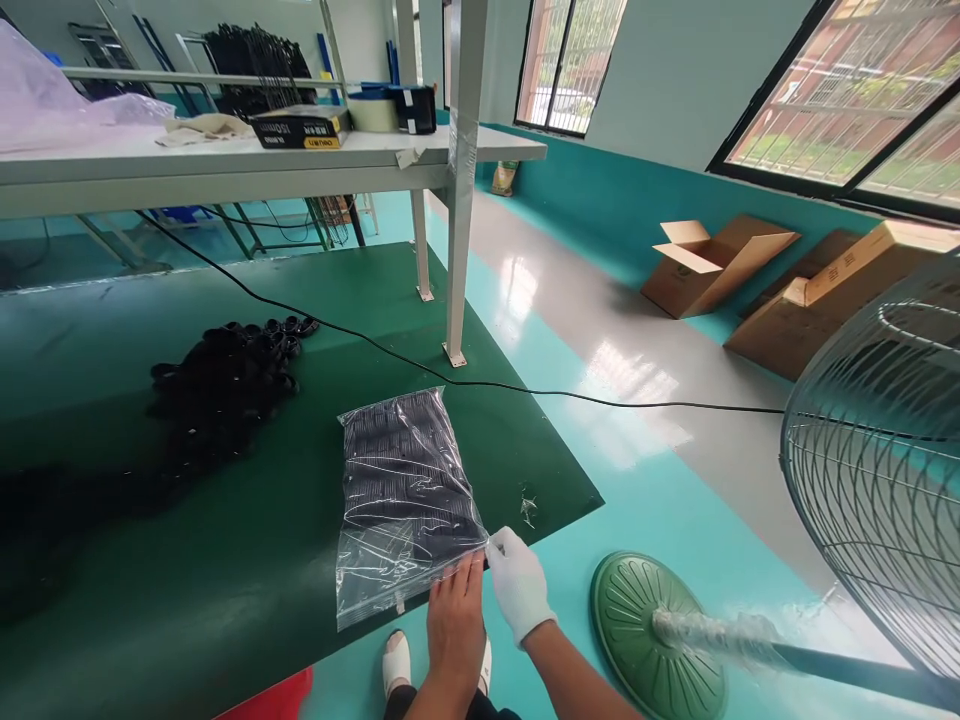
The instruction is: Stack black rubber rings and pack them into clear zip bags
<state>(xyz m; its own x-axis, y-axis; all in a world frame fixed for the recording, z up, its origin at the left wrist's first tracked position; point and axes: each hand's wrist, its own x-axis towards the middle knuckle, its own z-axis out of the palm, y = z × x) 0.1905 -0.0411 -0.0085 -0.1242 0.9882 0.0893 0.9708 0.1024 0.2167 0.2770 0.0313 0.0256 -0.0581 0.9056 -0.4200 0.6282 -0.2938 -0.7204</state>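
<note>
A clear plastic bag (409, 490) lies flat on a dark green mat, packed with rows of dark, thin parts whose kind I cannot make out. My bare left hand (457, 620) rests on the near edge of the bag toward its right end, fingers stretched out and lying flat. Just to its right, my right hand (519, 585), in a white glove, is closed in a pinch on the bag's near right corner. The bag's near left part holds only slack film.
A heap of black parts (225, 385) lies left on the green mat (300, 520). A black cable (600, 400) crosses the floor. A caged fan (885, 450) with a green base (652, 630) stands right. Beyond are a white workbench (225, 165) and open cardboard boxes (712, 265).
</note>
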